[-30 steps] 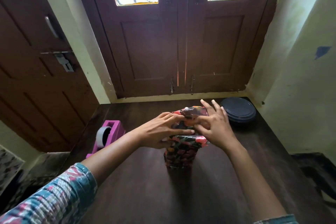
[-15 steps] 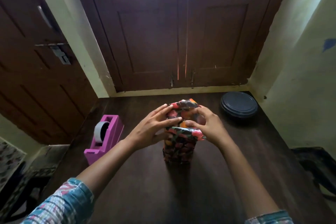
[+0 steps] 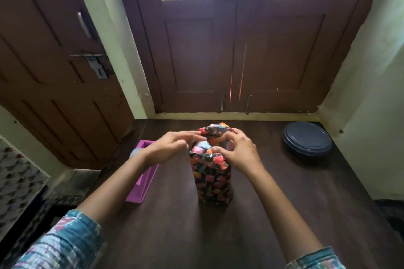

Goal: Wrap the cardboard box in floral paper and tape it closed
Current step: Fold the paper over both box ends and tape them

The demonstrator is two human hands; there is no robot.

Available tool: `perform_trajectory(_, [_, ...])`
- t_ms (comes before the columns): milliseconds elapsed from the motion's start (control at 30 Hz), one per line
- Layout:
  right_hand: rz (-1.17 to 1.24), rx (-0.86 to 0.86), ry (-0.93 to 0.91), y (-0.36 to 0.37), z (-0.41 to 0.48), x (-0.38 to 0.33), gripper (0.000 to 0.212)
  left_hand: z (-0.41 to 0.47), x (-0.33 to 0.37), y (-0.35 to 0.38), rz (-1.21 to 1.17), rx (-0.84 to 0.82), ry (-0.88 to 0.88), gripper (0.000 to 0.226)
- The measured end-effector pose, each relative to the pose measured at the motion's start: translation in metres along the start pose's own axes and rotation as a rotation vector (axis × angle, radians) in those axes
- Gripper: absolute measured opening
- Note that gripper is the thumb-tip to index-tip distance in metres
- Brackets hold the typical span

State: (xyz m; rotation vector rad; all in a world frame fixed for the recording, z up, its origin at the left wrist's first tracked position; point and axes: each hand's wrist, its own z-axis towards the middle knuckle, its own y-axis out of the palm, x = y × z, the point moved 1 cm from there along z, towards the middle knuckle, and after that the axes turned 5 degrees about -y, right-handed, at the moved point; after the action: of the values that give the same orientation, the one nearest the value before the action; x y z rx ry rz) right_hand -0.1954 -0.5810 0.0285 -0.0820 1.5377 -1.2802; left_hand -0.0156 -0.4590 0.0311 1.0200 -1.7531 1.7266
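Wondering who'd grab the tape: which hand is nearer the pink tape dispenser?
Left. The left hand is at the wrapped box's side facing the tape dispenser; the right hand pinches paper on the opposite side.

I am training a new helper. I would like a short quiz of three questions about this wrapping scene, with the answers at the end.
1. True or false: the wrapped box lies flat on its side.
2. On which side of the box does the pink tape dispenser stand? A: the person's left. B: the person's right. C: on top of the box.
3. Which hand pinches the floral paper at the top of the box?

Key
1. False: it stands upright.
2. A.
3. The right hand.
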Motion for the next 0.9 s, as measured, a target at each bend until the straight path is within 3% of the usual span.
perform_trajectory(33, [0.005, -0.010, 0.001, -0.001, -0.001, 0.001, 0.028, 0.004, 0.003, -0.002, -0.091, 0.063, -0.001, 0.042])
perform_trajectory(133, [0.003, -0.039, -0.008, -0.002, -0.006, 0.001, 0.024, 0.025, 0.009, 0.003, 0.037, 0.339, -0.037, 0.031])
perform_trajectory(267, [-0.090, -0.059, 0.000, -0.006, -0.011, 0.001, 0.029, 0.054, 0.019, 0.018, -0.007, 0.363, -0.104, 0.015])
perform_trajectory(467, [-0.494, -0.019, -0.176, -0.016, -0.006, 0.009, 0.042, 0.073, 0.022, 0.031, 0.093, 0.506, -0.181, 0.005])
perform_trajectory(767, [-0.309, -0.141, -0.036, -0.018, -0.003, 0.020, 0.039, 0.068, 0.016, 0.033, 0.096, 0.514, -0.167, 0.008])
perform_trajectory(833, [-0.315, -0.041, -0.149, -0.016, -0.003, 0.020, 0.038, 0.069, 0.015, 0.034, 0.109, 0.521, -0.160, 0.007])
perform_trajectory(900, [-0.308, 0.061, -0.403, -0.013, -0.004, 0.021, 0.033, 0.071, 0.015, 0.034, 0.101, 0.528, -0.159, 0.006])
